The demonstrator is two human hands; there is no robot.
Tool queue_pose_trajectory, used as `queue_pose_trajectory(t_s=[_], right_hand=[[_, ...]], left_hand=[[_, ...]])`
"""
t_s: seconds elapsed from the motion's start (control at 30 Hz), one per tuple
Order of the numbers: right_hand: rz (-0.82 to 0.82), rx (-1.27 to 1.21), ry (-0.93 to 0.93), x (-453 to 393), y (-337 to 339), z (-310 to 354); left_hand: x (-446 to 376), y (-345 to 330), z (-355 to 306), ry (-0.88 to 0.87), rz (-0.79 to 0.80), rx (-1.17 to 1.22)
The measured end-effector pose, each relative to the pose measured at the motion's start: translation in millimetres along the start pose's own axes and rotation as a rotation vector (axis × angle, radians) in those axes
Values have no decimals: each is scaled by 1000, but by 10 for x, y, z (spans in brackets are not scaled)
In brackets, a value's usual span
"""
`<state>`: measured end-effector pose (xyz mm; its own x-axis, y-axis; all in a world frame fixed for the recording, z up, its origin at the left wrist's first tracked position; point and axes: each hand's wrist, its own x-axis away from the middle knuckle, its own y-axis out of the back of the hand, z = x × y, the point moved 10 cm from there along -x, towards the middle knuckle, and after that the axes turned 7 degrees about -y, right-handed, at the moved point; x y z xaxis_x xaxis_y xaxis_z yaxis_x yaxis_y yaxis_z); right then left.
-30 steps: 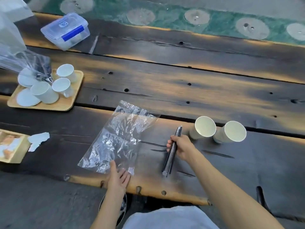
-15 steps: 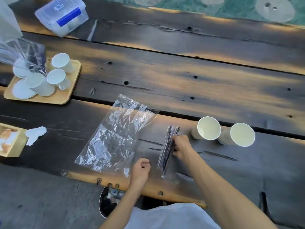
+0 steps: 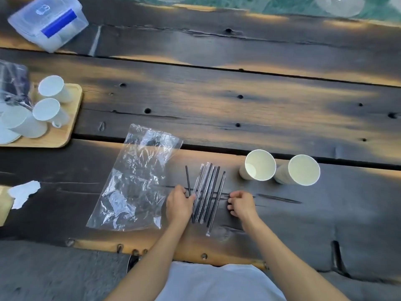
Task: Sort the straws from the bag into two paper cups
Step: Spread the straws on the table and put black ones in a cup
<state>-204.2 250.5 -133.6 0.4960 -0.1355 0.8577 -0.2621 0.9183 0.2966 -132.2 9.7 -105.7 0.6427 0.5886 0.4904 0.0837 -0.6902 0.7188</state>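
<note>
the straws [image 3: 207, 192] lie fanned out on the table [image 3: 238, 109] between both hands. left hand [image 3: 179, 203]: fingers curled, touching their left edge, nothing clamped. right hand [image 3: 240, 203]: loosely curled, holding nothing. the two paper cups [image 3: 280, 167] stand beyond the right hand; the bag [image 3: 134, 183] lies flat outboard of the left hand.

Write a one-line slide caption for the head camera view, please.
Both hands, left and right, spread black straws beside an emptied plastic bag and two paper cups.

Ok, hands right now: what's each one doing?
Left hand: fingers curled against the straws, firm grip unclear.
Right hand: loosely curled beside them, holding nothing visible.
</note>
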Motion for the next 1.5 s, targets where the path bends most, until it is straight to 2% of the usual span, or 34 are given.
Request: queue_pose_trajectory(t_s=[0.17, 0.27, 0.47, 0.6, 0.73, 0.83, 0.97, 1.1, 1.3, 1.5], right_hand=[[-50, 124, 26, -38, -2, -62], [-94, 311, 95, 1, -57, 14], [-107, 570, 395, 198, -341, 313], [-100, 696, 455, 250, -449, 364], [-143, 783, 437, 217, -458, 438], [-131, 763, 369, 160, -454, 446], [-79, 608, 242, 69, -407, 406], [-20, 455, 212, 47, -353, 398], [143, 246, 214, 196, -301, 342], [228, 71, 249, 393, -317, 379]], left_hand=[[-101, 16, 35, 45, -9, 10], [-138, 6, 61, 44, 11, 75], [7, -15, 77, -7, 0, 237], [110, -116, -158, -138, 69, 169], [100, -285, -276, -132, 148, 87], [68, -314, -240, -55, 122, 68], [46, -333, -290, -110, 94, -48], [-12, -370, -302, -63, 125, -31], [5, -238, -341, -66, 168, 158], [166, -274, -141, -24, 316, 478]])
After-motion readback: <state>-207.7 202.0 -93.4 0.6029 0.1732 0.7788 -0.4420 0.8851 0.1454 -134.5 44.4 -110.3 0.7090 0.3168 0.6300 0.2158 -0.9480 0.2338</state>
